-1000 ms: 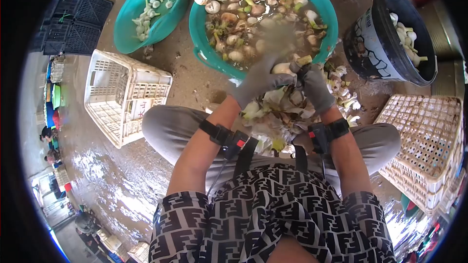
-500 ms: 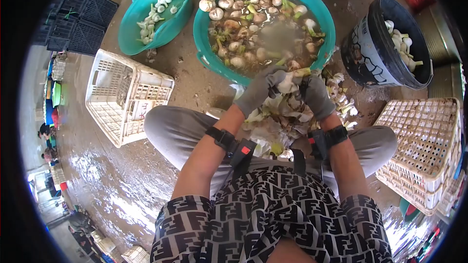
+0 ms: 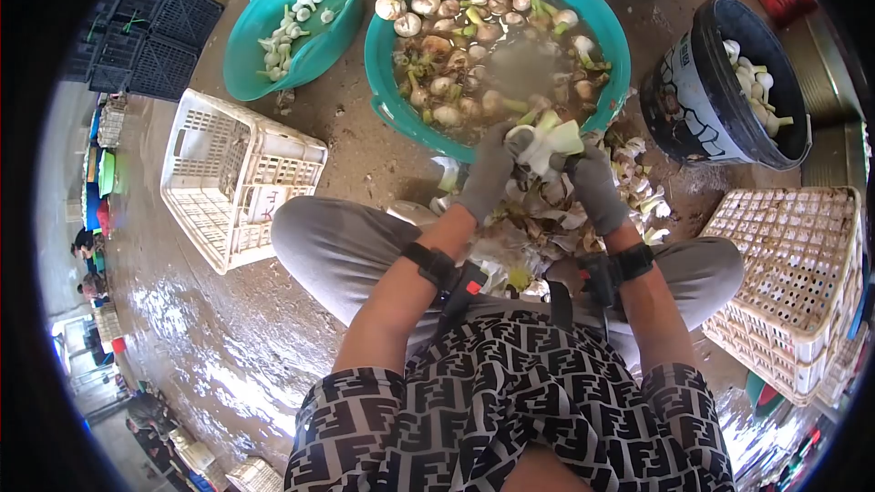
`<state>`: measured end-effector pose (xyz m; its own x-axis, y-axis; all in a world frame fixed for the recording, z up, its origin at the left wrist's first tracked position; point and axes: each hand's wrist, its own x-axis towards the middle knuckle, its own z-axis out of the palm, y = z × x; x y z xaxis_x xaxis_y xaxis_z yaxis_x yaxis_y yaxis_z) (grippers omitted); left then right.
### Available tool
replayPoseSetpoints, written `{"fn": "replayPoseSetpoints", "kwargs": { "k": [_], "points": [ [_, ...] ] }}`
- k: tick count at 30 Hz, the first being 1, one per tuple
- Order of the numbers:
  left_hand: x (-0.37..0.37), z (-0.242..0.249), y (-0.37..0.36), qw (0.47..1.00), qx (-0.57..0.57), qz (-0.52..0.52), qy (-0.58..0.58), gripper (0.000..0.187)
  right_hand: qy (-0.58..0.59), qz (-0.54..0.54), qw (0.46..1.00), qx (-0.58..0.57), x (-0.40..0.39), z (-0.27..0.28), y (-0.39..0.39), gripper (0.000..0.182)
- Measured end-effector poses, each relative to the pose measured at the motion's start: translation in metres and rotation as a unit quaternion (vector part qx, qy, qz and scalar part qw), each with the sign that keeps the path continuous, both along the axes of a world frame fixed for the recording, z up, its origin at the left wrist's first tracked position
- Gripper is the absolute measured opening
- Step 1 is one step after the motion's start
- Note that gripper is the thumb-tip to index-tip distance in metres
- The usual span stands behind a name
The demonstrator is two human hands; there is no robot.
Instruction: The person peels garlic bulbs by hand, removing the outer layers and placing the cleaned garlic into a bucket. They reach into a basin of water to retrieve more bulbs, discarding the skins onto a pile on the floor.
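Observation:
A garlic bulb with pale, loosened outer skin is held between my gloved hands, just over the near rim of a teal tub. My left hand in a grey glove is closed on the bulb's left side. On its other side, my right hand, gloved too, has its fingers closed at the bulb's skin; the exact grip is partly hidden. Brown, dirty garlic bulbs lie in the tub's murky water. Below my hands is a heap of peeled-off garlic skins.
A smaller teal tub with cleaner garlic stands at the left. At the right is a black bucket holding white garlic. White plastic crates flank both knees, one more crate being on the right. The floor is wet.
The garlic bulb has been turned; its cut, paler layers now flare upward, where earlier a brownish stem pointed right. My left hand has shifted slightly right.

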<state>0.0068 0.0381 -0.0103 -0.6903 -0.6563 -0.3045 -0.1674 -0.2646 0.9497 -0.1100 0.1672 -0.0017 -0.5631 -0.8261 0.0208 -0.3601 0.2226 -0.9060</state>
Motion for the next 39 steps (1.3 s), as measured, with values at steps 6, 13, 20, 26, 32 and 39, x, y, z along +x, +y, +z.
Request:
{"fn": "replayPoseSetpoints", "kwargs": {
  "k": [6,13,20,26,32,39],
  "points": [
    [0.005,-0.022,-0.032,0.978,0.195,-0.069,0.041,0.028,0.020,-0.009,0.996,-0.089,0.005,-0.015,0.010,0.019],
    [-0.010,-0.004,-0.022,0.991,-0.082,-0.008,-0.102,0.031,-0.203,-0.050,0.976,0.056,0.005,0.004,-0.005,0.014],
    [-0.008,0.018,-0.015,0.964,-0.233,-0.088,-0.098,0.029,0.138,-0.100,0.972,0.162,-0.031,0.001,0.009,0.019],
    [0.025,0.052,-0.037,0.985,-0.055,-0.129,0.100,0.020,0.197,-0.061,0.899,0.387,-0.083,-0.064,0.061,0.027],
    [0.034,0.066,-0.065,0.992,0.027,-0.018,0.120,0.015,0.302,-0.012,0.873,0.382,-0.048,0.028,0.032,0.032],
    [0.023,0.050,-0.039,0.998,-0.009,0.031,0.063,0.023,0.193,-0.042,0.978,0.074,0.014,0.059,-0.019,0.043]
  ]
}}
